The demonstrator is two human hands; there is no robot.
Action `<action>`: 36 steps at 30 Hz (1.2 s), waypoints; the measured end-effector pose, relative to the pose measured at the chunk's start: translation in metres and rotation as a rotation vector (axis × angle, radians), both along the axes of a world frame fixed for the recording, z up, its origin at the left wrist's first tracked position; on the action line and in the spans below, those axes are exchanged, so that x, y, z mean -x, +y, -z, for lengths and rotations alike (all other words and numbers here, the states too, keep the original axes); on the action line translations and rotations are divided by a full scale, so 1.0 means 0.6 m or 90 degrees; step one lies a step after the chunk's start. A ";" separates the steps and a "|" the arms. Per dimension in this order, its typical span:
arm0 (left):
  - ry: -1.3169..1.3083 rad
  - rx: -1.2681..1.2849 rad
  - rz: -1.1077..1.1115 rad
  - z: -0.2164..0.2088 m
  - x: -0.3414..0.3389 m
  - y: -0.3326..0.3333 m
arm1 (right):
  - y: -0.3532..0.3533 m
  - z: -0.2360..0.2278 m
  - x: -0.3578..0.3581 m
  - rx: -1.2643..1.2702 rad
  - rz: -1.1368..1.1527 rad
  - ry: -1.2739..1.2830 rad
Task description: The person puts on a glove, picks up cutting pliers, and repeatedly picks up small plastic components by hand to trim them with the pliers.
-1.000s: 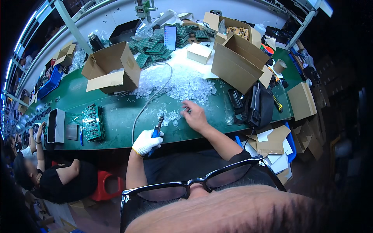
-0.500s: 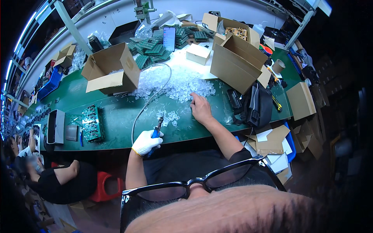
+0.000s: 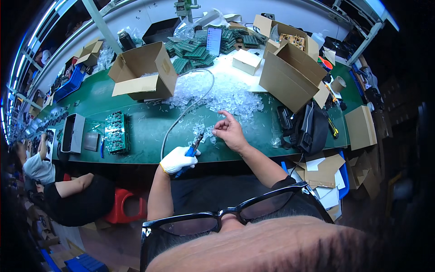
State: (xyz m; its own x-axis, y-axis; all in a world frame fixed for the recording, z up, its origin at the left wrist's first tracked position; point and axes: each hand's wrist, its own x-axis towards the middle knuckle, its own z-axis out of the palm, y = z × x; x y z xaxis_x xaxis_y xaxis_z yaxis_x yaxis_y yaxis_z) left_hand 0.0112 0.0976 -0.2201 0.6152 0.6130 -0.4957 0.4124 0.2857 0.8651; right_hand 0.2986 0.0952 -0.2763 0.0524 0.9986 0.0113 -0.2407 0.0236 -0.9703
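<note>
My left hand [image 3: 177, 160], in a white glove, is closed round blue-handled nippers [image 3: 192, 151]. Their metal jaws point up and away, beside a small cluster of clear plastic pieces [image 3: 199, 128] on the green bench. My bare right hand [image 3: 230, 133] is just right of the jaws, its thumb and some fingertips drawn together at a clear plastic piece; the index finger sticks out. The fingers partly hide what they pinch. Beyond both hands spreads a big heap of clear plastic pieces [image 3: 226, 93]. A grey hose [image 3: 174, 123] curves across the bench to my left wrist.
Open cardboard boxes stand left [image 3: 144, 85] and right [image 3: 286, 81] of the heap. Green circuit boards [image 3: 192, 50], a phone [image 3: 214, 41] and a white box [image 3: 247, 61] lie behind. A black bag [image 3: 312, 129] rests at right, a circuit-board stack [image 3: 117, 132] at left. Another person [image 3: 77, 195] sits at left.
My right hand has come back from the heap's near edge toward the nippers, its fingers drawing together. The nippers have tilted further right, and the whole view has shifted a little.
</note>
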 end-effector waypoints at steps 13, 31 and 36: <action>-0.021 0.014 -0.024 0.012 0.004 -0.004 | 0.005 -0.012 0.029 0.055 -0.044 0.116; 0.065 -0.101 -0.019 -0.004 -0.019 -0.013 | -0.003 -0.010 0.022 0.105 -0.042 0.100; 0.090 -0.080 -0.061 -0.010 -0.024 -0.016 | 0.001 -0.001 0.014 0.106 -0.029 0.084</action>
